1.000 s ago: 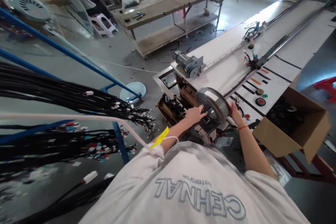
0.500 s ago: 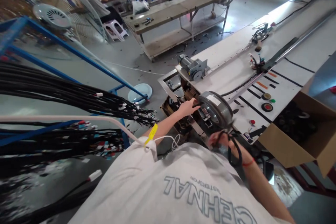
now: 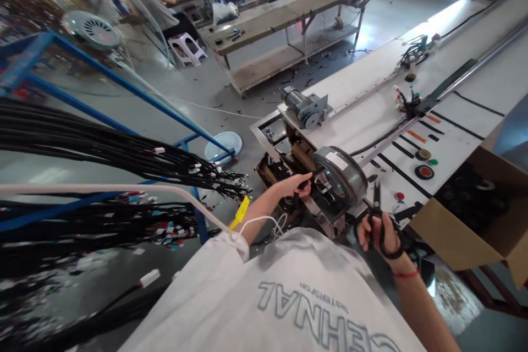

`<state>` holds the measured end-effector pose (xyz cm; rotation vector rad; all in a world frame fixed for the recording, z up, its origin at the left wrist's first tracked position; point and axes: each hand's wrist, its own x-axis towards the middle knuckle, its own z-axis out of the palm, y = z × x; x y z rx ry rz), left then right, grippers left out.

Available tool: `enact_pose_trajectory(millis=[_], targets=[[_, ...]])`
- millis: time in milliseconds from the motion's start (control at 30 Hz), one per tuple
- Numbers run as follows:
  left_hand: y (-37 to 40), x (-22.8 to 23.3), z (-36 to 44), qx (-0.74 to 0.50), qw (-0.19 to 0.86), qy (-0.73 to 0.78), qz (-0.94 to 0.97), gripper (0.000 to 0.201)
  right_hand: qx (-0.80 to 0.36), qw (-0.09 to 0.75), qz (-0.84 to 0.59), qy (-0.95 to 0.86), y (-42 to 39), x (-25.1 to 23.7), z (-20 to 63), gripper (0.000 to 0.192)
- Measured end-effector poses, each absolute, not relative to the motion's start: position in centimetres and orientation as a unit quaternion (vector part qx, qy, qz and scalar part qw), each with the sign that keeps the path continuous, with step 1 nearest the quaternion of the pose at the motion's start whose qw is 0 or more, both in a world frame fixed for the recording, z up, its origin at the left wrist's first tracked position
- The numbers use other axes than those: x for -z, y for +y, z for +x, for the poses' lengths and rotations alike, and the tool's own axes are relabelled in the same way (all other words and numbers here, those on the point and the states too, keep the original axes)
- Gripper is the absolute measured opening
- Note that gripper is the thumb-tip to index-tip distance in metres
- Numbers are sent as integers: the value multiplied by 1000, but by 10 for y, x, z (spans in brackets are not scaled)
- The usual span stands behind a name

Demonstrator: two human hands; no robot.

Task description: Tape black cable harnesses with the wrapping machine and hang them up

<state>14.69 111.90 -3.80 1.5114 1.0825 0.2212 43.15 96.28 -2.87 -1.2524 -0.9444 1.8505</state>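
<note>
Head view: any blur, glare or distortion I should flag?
Head view: wide-angle bend curves the white conveyor table and blue rack. Cable bundles smear toward the left edge. Glare washes out the table's far end. Left hand by the grey drum and right hand holding black scissors stay fairly sharp.

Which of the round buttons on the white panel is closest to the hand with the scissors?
The small red button, just above the right hand and scissors. The large red-and-black one and the green one sit farther up.
</note>
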Motion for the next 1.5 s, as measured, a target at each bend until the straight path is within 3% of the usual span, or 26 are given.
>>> enact_pose_trajectory(millis=[100, 200, 300, 367, 500, 600, 733, 833, 1000, 1333, 1500], targets=[[1083, 46, 165, -267, 662, 422, 559, 67, -494, 299, -735, -355, 979, 46, 466, 61], [1064, 44, 180, -371, 667, 426, 485, 62, -310, 181, -854, -376, 1004, 66, 480, 38], [1074, 37, 188, -291, 743, 435, 418, 50, -204, 112, -851, -470, 1028, 77, 489, 30], [1088, 31, 194, -186, 759, 432, 451, 45, -152, 142, -821, -531, 1046, 77, 502, 36], [1096, 20, 213, -80, 567, 502, 648, 31, -57, 167, -843, -508, 1089, 68, 560, 39], [1087, 20, 226, -63, 391, 564, 724, 37, -48, 118, -887, -443, 1118, 60, 611, 49], [1077, 31, 228, -100, 320, 579, 743, 33, -100, 36, -907, -407, 1141, 59, 648, 53], [1076, 42, 224, -143, 373, 571, 717, 32, -118, -14, -909, -400, 1146, 63, 651, 49], [1068, 53, 209, -202, 489, 550, 646, 39, -126, -19, -906, -403, 1143, 65, 649, 61], [1036, 53, 113, 44, 596, 508, 620, 69, -143, -20, -908, -392, 1144, 66, 652, 63], [1017, 61, 122, -104, 566, 547, 608, 75, -142, -15, -909, -391, 1146, 65, 651, 63]])
